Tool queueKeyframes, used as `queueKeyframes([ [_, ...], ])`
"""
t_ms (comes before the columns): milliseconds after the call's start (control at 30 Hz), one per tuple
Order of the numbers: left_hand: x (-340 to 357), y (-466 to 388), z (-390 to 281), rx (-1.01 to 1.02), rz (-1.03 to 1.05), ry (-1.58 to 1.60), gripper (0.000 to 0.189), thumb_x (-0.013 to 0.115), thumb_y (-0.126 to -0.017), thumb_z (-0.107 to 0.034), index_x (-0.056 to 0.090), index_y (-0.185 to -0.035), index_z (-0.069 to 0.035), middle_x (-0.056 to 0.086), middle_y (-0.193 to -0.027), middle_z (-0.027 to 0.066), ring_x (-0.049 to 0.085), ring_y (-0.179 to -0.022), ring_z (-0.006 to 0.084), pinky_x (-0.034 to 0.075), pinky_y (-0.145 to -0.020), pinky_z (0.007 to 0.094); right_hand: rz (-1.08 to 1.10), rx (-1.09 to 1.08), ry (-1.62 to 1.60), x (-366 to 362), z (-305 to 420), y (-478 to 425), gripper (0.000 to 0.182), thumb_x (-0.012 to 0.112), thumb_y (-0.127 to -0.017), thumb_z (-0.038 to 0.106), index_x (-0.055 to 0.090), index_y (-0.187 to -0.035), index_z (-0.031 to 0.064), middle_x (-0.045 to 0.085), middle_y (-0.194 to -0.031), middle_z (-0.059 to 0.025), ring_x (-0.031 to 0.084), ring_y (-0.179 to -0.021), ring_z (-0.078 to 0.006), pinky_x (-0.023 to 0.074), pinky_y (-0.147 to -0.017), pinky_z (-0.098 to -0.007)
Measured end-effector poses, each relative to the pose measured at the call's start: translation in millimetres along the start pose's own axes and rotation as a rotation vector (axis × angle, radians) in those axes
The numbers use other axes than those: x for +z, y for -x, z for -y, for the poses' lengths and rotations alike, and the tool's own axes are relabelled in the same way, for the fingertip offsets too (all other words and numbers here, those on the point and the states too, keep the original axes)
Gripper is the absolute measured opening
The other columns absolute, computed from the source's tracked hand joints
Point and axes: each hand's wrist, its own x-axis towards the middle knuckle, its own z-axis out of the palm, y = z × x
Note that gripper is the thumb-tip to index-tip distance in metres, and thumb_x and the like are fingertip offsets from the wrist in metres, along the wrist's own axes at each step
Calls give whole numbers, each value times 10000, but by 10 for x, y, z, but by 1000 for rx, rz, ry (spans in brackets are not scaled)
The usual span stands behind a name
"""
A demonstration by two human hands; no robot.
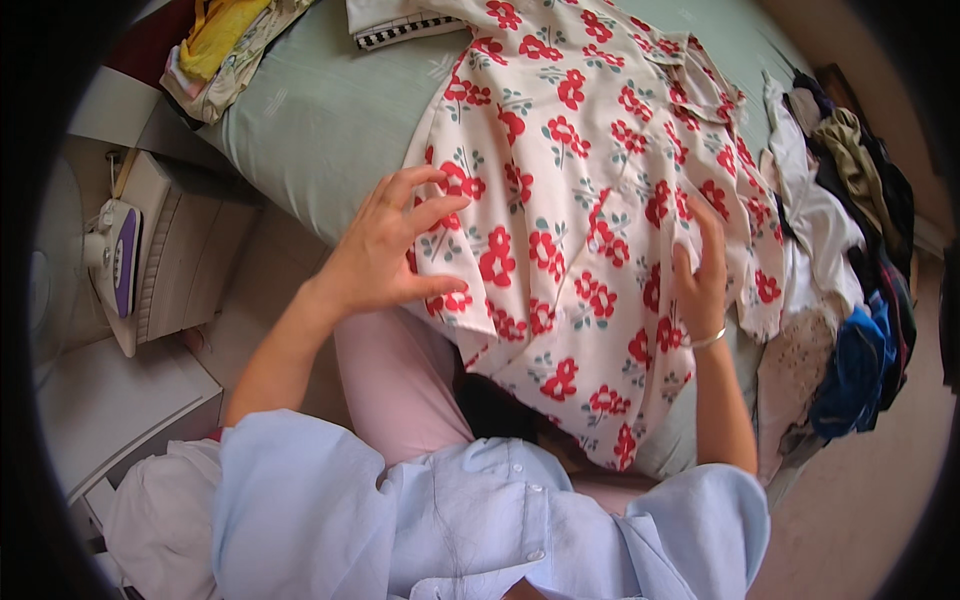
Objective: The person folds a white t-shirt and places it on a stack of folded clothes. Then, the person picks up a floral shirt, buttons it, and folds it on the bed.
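A white shirt-like garment printed with red flowers and grey-green leaves lies spread before me, its hem hanging over the bed's near edge. Its collar end is towards the upper right. My left hand is at the garment's left edge, thumb and fingers wide apart and nothing gripped between them. On the right part of the cloth is my right hand, a bracelet on its wrist, with thumb and forefinger apart. The other right-hand fingers are hidden.
Piled clothes line the bed's right side. Folded clothes sit at the back of the green bed sheet, and a yellow garment tops a stack at upper left. A clothes iron stands at left beside a fan.
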Motion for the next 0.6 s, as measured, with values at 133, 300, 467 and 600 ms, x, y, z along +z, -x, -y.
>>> queueKeyframes([
  [133,271,406,-227,-68,-195,-120,489,738,-717,-221,595,-1169,-100,423,-1388,162,379,-1318,368,340,-1068,460,-124,153,64,-272,409,1027,522,524,-795,-27,467,-1314,5,480,-1345,-166,438,-1273,-319,315,-1087,-389],
  [300,376,680,288,-384,-637,544,120,537,-845,77,587,-858,-31,628,-1070,105,625,-928,199,514,-814,314,-243,460,-59,-265,577,2109,512,499,-888,37,388,-1386,-2,429,-1394,-155,405,-1305,-253,277,-1112,-372],
  [467,30,926,381,-553,-735,540,146,570,-856,24,590,-987,-39,594,-1020,57,589,-897,135,516,-769,280,-375,558,-303,-141,821,2641,524,497,-937,85,325,-1425,3,453,-1349,-132,491,-1176,-186,407,-970,-296],
  [600,432,748,-210,-161,-418,268,287,637,-753,-36,593,-1035,-53,530,-1175,94,557,-1038,230,501,-825,331,-385,589,-389,-29,939,2836,589,567,-883,96,333,-1415,-5,503,-1230,-132,553,-1011,-199,447,-923,-321],
])
